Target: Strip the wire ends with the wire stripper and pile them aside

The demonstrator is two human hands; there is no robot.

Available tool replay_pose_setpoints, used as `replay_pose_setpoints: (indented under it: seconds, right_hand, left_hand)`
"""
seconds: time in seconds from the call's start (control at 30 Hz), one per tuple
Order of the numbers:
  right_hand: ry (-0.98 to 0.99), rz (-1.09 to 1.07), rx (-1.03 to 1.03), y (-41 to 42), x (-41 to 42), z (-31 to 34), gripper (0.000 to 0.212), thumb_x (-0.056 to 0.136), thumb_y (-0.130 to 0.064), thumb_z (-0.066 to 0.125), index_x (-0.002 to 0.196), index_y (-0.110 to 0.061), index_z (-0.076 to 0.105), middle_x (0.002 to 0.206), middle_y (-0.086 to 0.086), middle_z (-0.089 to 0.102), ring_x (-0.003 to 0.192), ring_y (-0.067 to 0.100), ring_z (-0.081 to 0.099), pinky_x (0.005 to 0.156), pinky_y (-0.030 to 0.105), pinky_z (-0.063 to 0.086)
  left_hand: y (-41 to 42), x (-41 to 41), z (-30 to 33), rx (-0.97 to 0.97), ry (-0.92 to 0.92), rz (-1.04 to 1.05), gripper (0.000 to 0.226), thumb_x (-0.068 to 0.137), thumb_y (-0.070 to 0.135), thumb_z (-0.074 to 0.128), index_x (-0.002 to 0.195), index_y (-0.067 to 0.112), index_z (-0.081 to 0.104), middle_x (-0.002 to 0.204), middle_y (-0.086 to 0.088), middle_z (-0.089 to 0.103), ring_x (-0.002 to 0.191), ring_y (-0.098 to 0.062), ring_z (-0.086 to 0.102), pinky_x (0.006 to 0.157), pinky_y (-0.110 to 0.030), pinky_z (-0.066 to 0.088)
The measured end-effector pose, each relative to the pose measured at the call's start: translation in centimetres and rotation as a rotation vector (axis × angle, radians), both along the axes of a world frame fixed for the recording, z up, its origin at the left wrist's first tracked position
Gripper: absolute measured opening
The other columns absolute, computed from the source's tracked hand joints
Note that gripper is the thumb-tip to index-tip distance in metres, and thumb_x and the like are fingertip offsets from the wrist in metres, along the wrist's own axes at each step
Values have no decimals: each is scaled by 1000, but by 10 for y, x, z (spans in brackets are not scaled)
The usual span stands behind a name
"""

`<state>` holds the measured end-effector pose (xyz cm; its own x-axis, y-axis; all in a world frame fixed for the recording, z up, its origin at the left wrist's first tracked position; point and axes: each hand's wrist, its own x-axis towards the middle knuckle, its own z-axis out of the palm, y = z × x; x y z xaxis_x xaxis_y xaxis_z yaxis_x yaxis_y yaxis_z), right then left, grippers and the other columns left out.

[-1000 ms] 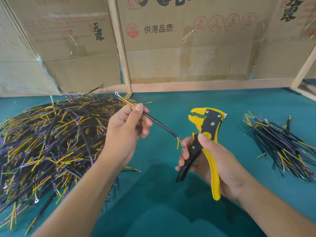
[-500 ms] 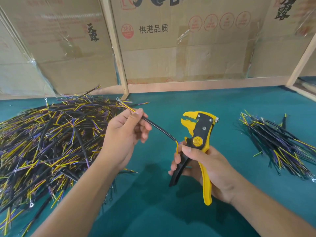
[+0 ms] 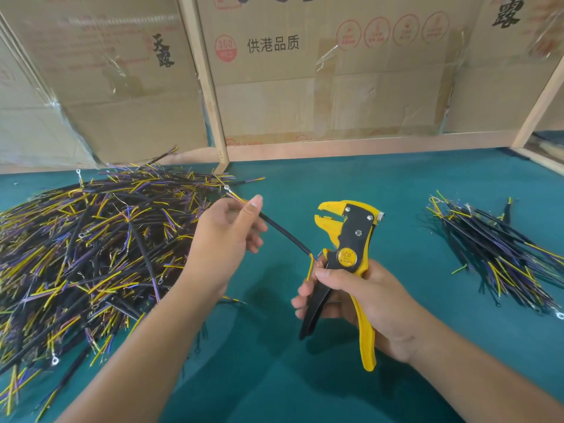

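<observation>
The big wire pile runs off the left edge; the right hand hides the wire stripper's handle middles.

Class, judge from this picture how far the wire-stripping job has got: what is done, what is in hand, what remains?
Done: a small pile lies set aside on the right. In hand: the left hand holds one wire, its near end beside the stripper gripped by the right hand, not yet between the tool's teeth. Left: the far larger heap on the left, so most remains.
</observation>
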<state>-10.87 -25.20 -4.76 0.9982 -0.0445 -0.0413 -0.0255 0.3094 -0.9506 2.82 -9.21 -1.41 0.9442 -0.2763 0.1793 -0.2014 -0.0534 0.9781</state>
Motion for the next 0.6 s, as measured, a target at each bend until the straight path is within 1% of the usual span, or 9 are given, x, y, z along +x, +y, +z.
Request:
replay_pose_setpoints:
  seconds: [0.03,0.1,0.17,0.2,0.27,0.33,0.43,0.53,0.6]
  right_hand:
    - [1,-5,4,0,0,0,8,90,-20,65,89,-14,70,92,23,71,94,46,71,79,49,60]
    - [2,-12,12,0,0,-1,9,91,-19,65,89,-11,68,92,23,70,94,47,71,79,50,60]
    - [9,-13,13,0,0,-1,9,91,-19,65,90,-10,68,92,23,71,94,47,71,79,49,60]
    - [10,-9,15,0,0,-1,9,91,-19,65,89,-10,68,92,23,71,94,47,71,79,49,60]
    - [11,-3,25,0,0,-1,9,91,-19,66,88,-11,69,92,24,71,94,47,71,79,50,60]
    - [9,-2,40,0,0,-1,9,91,-19,66,88,-11,69,92,24,70,94,48,70,80,51,59]
    - [11,0,45,-1,1,0,10,91,-20,66,87,-11,70,91,23,70,94,47,71,80,51,59]
    - [19,4,48,-3,0,1,10,90,-19,65,88,-11,71,91,23,70,94,47,71,79,51,59]
    - [24,18,59,-3,-1,3,9,89,-19,66,88,-12,71,89,23,70,92,47,71,78,51,59]
  left_hand:
    - [1,1,-3,151,-63,96,37,94,41,65,107,9,53,89,-1,69,60,-11,58,61,-30,48]
    - [4,1,-5,416,-343,274,45,89,46,68,118,17,49,117,4,58,93,-13,60,84,-37,50]
    - [6,-4,-3,525,-645,366,57,89,46,66,131,11,46,139,-2,46,127,-24,45,105,-40,35]
    - [6,-7,-1,548,-725,399,65,89,47,64,137,8,43,150,-7,39,137,-27,36,111,-40,27]
    - [5,-12,4,583,-773,463,81,88,52,63,148,7,32,162,-12,21,148,-28,21,116,-43,17]
    - [4,-17,9,636,-819,433,83,87,57,58,151,10,31,164,-12,19,151,-28,18,119,-47,12]
    - [3,-18,11,722,-879,5,58,93,58,42,135,20,57,143,3,55,145,-13,34,122,-46,10]
    - [4,-17,2,708,-677,-386,42,101,54,43,127,27,62,121,17,66,129,2,49,123,-40,3]
    - [4,-15,-1,679,-612,-503,35,101,46,44,121,26,64,112,14,67,115,0,57,122,-38,13]
